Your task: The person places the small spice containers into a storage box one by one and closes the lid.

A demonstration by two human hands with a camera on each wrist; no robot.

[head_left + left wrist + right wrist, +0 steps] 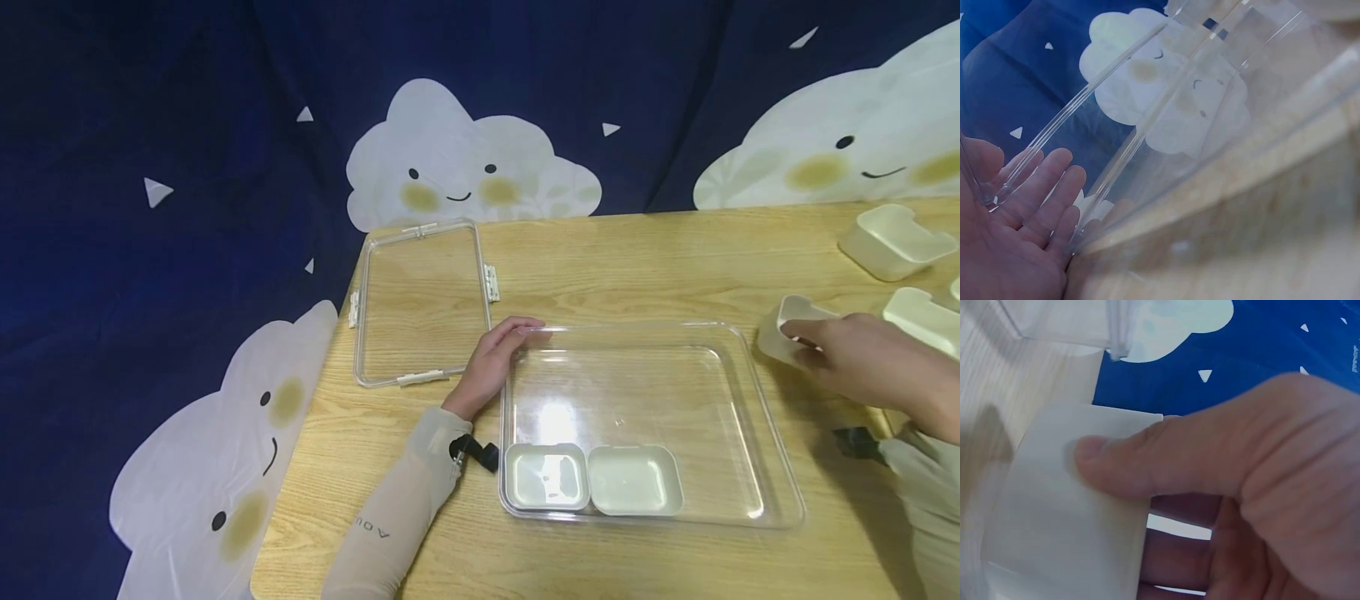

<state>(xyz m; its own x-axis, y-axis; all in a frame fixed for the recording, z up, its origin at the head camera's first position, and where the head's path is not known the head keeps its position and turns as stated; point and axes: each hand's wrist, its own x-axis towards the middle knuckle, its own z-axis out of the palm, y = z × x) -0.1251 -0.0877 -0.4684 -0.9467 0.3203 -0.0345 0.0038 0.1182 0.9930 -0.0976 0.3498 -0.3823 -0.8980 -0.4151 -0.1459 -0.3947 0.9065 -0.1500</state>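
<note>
Two cups (636,481) sit in the box (618,392) at lower centre, so filling it seems the step in hand. Fingers nearly straight, the left hand (491,362) touches the box's upper-left corner; at right, the right hand (873,358) pinches a third cup (1060,512) outside the box, which probably calls for lifting over its right side.

Glossy plastic tray (637,392) — smooth plastic cup (1060,506) — wood-grained table (660,267)
</note>
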